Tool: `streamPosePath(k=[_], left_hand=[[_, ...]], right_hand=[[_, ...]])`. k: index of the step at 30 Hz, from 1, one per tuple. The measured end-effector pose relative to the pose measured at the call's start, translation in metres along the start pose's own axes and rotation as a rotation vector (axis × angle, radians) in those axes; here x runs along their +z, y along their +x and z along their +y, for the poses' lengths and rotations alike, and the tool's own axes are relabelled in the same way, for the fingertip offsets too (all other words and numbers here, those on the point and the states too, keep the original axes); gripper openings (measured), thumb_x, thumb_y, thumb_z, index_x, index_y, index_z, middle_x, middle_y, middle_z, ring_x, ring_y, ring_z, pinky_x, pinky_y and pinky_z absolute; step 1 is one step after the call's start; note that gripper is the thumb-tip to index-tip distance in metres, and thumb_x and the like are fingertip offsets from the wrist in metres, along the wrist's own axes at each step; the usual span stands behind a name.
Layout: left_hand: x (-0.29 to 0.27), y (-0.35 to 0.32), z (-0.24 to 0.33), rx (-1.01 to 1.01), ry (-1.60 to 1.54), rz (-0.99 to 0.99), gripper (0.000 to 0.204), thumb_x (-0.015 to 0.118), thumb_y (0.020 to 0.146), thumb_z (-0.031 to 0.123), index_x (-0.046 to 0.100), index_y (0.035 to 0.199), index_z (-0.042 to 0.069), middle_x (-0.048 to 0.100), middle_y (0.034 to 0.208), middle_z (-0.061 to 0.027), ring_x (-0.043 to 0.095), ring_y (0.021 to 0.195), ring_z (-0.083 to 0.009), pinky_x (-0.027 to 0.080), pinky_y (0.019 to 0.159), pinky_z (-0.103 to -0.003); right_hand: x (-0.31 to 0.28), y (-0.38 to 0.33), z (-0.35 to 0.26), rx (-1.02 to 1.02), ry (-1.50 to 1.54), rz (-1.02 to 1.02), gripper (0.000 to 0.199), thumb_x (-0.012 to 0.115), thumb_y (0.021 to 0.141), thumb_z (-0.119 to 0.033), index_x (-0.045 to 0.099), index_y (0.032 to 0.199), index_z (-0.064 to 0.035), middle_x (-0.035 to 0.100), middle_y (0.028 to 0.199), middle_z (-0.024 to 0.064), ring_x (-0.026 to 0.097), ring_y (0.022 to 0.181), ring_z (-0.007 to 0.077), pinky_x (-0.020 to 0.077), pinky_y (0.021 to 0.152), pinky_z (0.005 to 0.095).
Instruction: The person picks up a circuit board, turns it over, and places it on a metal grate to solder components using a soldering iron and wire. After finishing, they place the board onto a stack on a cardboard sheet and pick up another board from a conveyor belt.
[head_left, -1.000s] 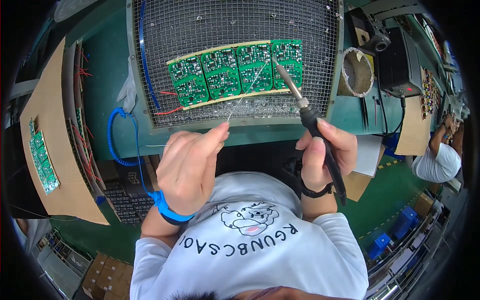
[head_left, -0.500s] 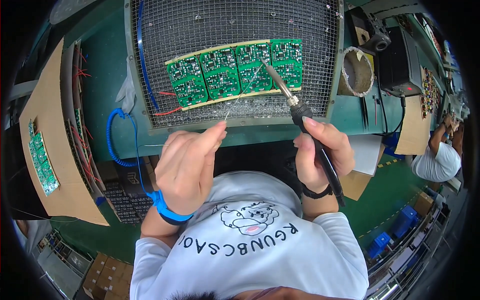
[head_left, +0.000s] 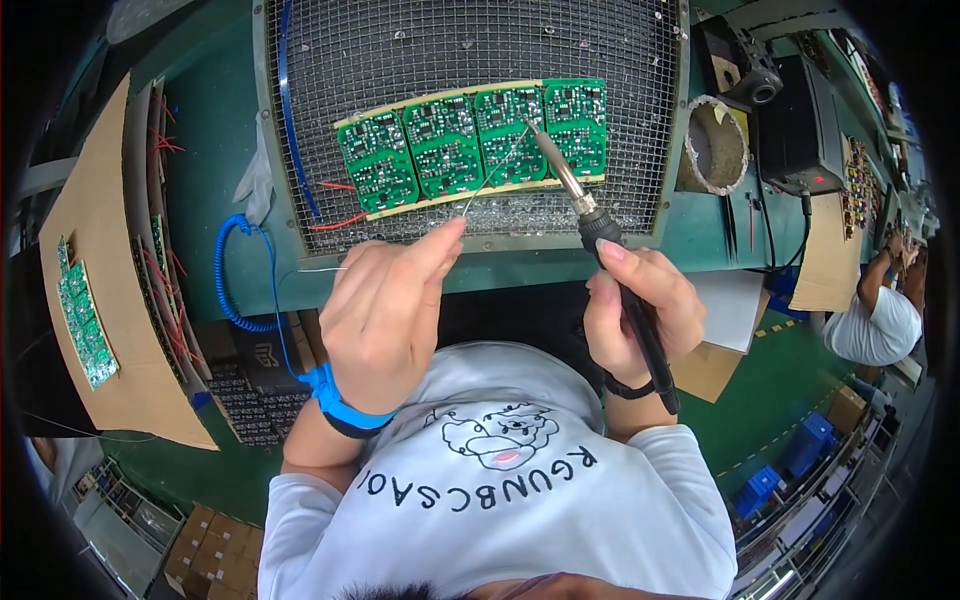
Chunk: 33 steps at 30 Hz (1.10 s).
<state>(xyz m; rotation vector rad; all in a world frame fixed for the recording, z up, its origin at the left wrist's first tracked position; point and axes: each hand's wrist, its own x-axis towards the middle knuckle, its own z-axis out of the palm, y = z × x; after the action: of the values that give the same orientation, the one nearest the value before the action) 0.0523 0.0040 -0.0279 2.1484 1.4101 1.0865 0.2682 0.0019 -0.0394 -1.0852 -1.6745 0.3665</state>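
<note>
A panel of green circuit boards [head_left: 440, 150] lies on a wire mesh [head_left: 420, 50] in a metal frame. Between its thumb and fingers, my left hand [head_left: 385, 300] pinches a thin solder wire [head_left: 484, 186], whose far end reaches the third board from the left. My right hand [head_left: 645, 310] grips a soldering iron [head_left: 610, 230] by its black handle. The iron's tip points down at that same board, close to the wire's end; whether they touch is too small to tell. Two red leads [head_left: 340, 222] stick out at the panel's left end. A blue wrist strap [head_left: 335, 400] circles my left wrist.
A coiled blue cord [head_left: 222, 280] runs from the strap along the bench's left part. Cardboard [head_left: 130, 320] with another board panel stands at the left. Right of the mesh are a round pot [head_left: 712, 150], tweezers [head_left: 730, 225] and a black box [head_left: 800, 120]. Another person [head_left: 880, 315] sits far right.
My left hand has moved slightly up and right, nearer the boards, with the solder wire. The iron's handle has shifted slightly left. The panel sits a touch further right in the picture.
</note>
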Motion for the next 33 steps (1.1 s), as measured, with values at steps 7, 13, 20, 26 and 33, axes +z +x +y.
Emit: streamPosePath(k=[7, 13, 20, 26, 33], left_hand=[[-0.007, -0.001, 0.001, -0.005, -0.046, 0.091, 0.036, 0.068, 0.077, -0.009, 0.065, 0.113, -0.003, 0.068, 0.081, -0.0109, 0.061, 0.066, -0.0246, 0.049, 0.067, -0.034], [0.0, 0.001, -0.002, 0.024, -0.023, 0.078, 0.034, 0.067, 0.079, -0.009, 0.065, 0.113, -0.002, 0.068, 0.081, -0.011, 0.061, 0.066, -0.0248, 0.049, 0.066, -0.034], [0.003, 0.004, -0.004, 0.013, -0.019, 0.076, 0.033, 0.067, 0.08, -0.008, 0.066, 0.112, -0.001, 0.068, 0.081, -0.0097, 0.06, 0.065, -0.0242, 0.049, 0.067, -0.033], [0.006, 0.006, -0.004, 0.007, -0.013, 0.065, 0.032, 0.069, 0.079, -0.007, 0.068, 0.11, 0.0, 0.067, 0.079, -0.009, 0.059, 0.064, -0.0238, 0.048, 0.065, -0.033], [0.007, 0.011, -0.003, 0.034, -0.004, 0.049, 0.033, 0.069, 0.079, -0.008, 0.067, 0.11, 0.0, 0.065, 0.076, -0.009, 0.059, 0.063, -0.0237, 0.048, 0.064, -0.033]], right_hand=[[-0.006, -0.011, -0.002, 0.132, 0.106, 0.083, 0.021, 0.058, 0.09, -0.007, 0.057, 0.108, 0.0041, 0.059, 0.063, 0.0068, 0.053, 0.05, 0.0113, 0.0431, 0.051, 0.0232], [0.0, 0.001, -0.016, 0.319, 0.197, 0.072, 0.025, 0.053, 0.096, -0.014, 0.056, 0.11, 0.006, 0.06, 0.066, 0.0075, 0.05, 0.049, 0.0081, 0.0357, 0.048, 0.0193], [0.001, 0.006, -0.015, 0.315, 0.124, 0.066, 0.023, 0.053, 0.094, -0.01, 0.058, 0.11, 0.007, 0.059, 0.067, 0.0068, 0.05, 0.05, 0.0075, 0.0351, 0.048, 0.0189], [0.002, 0.005, -0.013, 0.276, 0.075, 0.087, 0.021, 0.055, 0.093, -0.008, 0.059, 0.107, 0.0078, 0.059, 0.067, 0.0065, 0.053, 0.052, 0.0082, 0.0392, 0.05, 0.0194], [-0.002, 0.006, -0.015, 0.29, 0.077, 0.032, 0.022, 0.056, 0.093, -0.008, 0.059, 0.107, 0.0088, 0.06, 0.072, 0.0082, 0.054, 0.052, 0.0093, 0.041, 0.051, 0.0198]])
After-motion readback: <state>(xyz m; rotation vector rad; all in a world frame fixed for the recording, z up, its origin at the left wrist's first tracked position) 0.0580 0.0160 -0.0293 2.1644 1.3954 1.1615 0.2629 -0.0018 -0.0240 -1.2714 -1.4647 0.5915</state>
